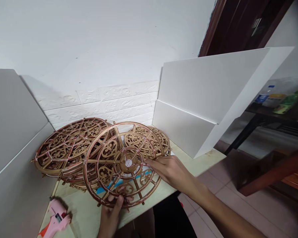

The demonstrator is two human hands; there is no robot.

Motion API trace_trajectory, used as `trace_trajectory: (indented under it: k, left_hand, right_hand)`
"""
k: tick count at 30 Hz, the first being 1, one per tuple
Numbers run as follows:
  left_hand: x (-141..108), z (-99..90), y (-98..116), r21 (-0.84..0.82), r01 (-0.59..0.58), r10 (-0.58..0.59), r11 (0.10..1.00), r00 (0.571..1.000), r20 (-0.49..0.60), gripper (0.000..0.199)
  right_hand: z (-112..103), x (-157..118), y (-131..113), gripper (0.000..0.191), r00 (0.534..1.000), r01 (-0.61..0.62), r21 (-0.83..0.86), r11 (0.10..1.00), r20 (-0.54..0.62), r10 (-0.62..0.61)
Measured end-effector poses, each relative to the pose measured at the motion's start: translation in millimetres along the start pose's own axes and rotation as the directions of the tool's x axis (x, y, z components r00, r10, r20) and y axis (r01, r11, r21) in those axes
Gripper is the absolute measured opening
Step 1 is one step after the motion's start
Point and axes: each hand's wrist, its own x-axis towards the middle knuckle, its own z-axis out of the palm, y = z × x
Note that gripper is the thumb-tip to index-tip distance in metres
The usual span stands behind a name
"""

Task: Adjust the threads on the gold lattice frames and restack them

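One round, golden openwork frame (122, 168) stands tilted at the centre of the frame, its face turned up toward the viewer and its upper edge toward the back wall (94, 43). Being circular, it has no single long axis; one line of spokes slants from the upper rim through the hub to the lower right. The left grip (111, 213) is closed on its bottom rim, thumb in front and fingers behind. The right grip (167, 168) lies over its right side, fingertips bunched just beside the hub; whether they pinch anything, I cannot tell. Behind it, at left, rises a stack of similar frames (74, 140); a smaller pile (164, 137) sits to the right. A pink glue gun (56, 215) lies on the worktop (83, 208), lower left.
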Motion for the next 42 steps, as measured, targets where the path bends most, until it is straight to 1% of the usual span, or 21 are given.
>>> trace_trajectory:
  k: [3,4,6,8,11,13,15,18,19,21,23,25,26,27,29,31,34,37,39,41,42]
  left_hand:
    - [0.2,-0.6,-0.1,0.004,0.001,-0.001,1.0,1.0,0.001,0.055]
    - [0.2,-0.7,-0.1,0.006,0.002,-0.002,1.0,1.0,0.001,0.055]
    - [0.0,-0.8,-0.1,0.009,0.007,-0.007,1.0,1.0,0.0,0.055]
    - [-0.3,-0.7,0.1,0.01,0.013,-0.013,1.0,1.0,0.0,0.057]
    - [-0.3,-0.8,0.1,0.013,0.017,-0.017,1.0,1.0,-0.002,0.057]
    - [0.0,-1.2,-0.2,0.018,0.017,-0.017,1.0,1.0,-0.008,0.056]
    - [0.4,-1.6,-0.8,0.022,0.017,-0.017,1.0,1.0,-0.016,0.055]
    - [0.6,-1.7,-1.4,0.021,0.016,-0.016,1.0,0.999,-0.028,0.057]
    - [0.5,-1.7,-1.5,0.019,0.016,-0.015,1.0,0.999,-0.033,0.057]
    - [0.1,-1.6,-1.5,0.016,0.018,-0.017,1.0,0.999,-0.041,0.058]
    - [-0.1,-1.7,-1.2,0.012,0.021,-0.02,1.0,0.999,-0.044,0.058]
    - [-0.2,-1.9,-1.0,0.007,0.023,-0.022,1.0,0.999,-0.041,0.059]
    - [-0.2,-1.9,-0.9,0.005,0.024,-0.023,1.0,0.999,-0.039,0.059]
    - [-0.2,-1.9,-0.8,0.003,0.025,-0.025,1.0,0.999,-0.037,0.059]
    - [-0.1,-1.8,-0.8,0.002,0.029,-0.029,1.0,0.999,-0.037,0.059]
    - [0.0,-1.6,-1.2,0.0,0.029,-0.029,1.0,0.999,-0.038,0.057]
    - [0.2,-1.7,-2.1,0.0,0.025,-0.025,1.0,0.999,-0.035,0.055]
    - [0.8,-2.4,-3.1,0.016,0.02,-0.02,1.0,0.999,-0.036,0.054]
    - [1.2,-2.8,-3.5,0.028,0.017,-0.016,0.999,0.999,-0.039,0.053]
    - [1.7,-2.8,-3.7,0.036,0.014,-0.012,0.999,0.999,-0.038,0.053]
    - [1.9,-2.7,-3.7,0.039,0.01,-0.009,0.999,0.999,-0.035,0.053]
  right_hand:
    - [-1.0,1.2,0.0,0.026,0.99,0.119,-0.097,0.988,0.085,-0.111]
    - [-0.9,1.0,-0.4,0.027,0.988,0.143,-0.135,0.98,0.081,-0.133]
    - [0.7,-0.5,-1.8,0.029,0.986,0.169,-0.206,0.964,0.039,-0.165]
    - [4.2,-3.1,-3.4,0.027,0.982,0.169,-0.249,0.953,-0.035,-0.184]
    - [11.2,-6.7,-5.3,0.022,0.975,0.15,-0.216,0.965,-0.127,-0.18]
    - [14.2,-8.2,-5.7,0.019,0.975,0.115,-0.115,0.987,-0.177,-0.134]
    - [13.1,-9.2,-4.7,0.016,0.972,0.053,0.015,0.998,-0.231,-0.048]
    - [2.1,-12.5,2.1,0.012,0.95,-0.128,0.169,0.977,-0.262,0.17]
    - [-3.4,-14.4,6.6,0.013,0.93,-0.213,0.199,0.957,-0.26,0.261]
    - [-15.1,-19.5,19.3,0.022,0.861,-0.381,0.23,0.895,-0.265,0.434]
    - [-25.1,-26.2,35.5,0.034,0.762,-0.526,0.238,0.817,-0.296,0.577]
    - [-31.2,-34.6,52.3,0.045,0.671,-0.64,0.199,0.742,-0.328,0.666]
    - [-32.4,-39.3,59.6,0.049,0.64,-0.686,0.155,0.711,-0.336,0.691]
    - [-32.4,-44.1,65.7,0.052,0.626,-0.719,0.104,0.687,-0.332,0.706]
    - [-29.0,-53.1,72.6,0.052,0.632,-0.74,0.033,0.672,-0.308,0.711]
    - [-22.8,-58.7,70.6,0.047,0.653,-0.732,0.012,0.681,-0.274,0.706]
    - [-14.3,-54.6,50.7,0.037,0.702,-0.68,0.062,0.731,-0.231,0.673]
    - [-11.0,-34.2,17.1,0.02,0.804,-0.502,0.247,0.829,-0.219,0.552]
    - [-10.0,-15.6,-6.3,0.014,0.869,-0.369,0.35,0.861,-0.199,0.454]
    - [-7.3,2.9,-26.5,0.015,0.907,-0.276,0.403,0.872,-0.192,0.376]
    - [-4.7,11.1,-34.7,0.016,0.913,-0.244,0.424,0.872,-0.202,0.353]
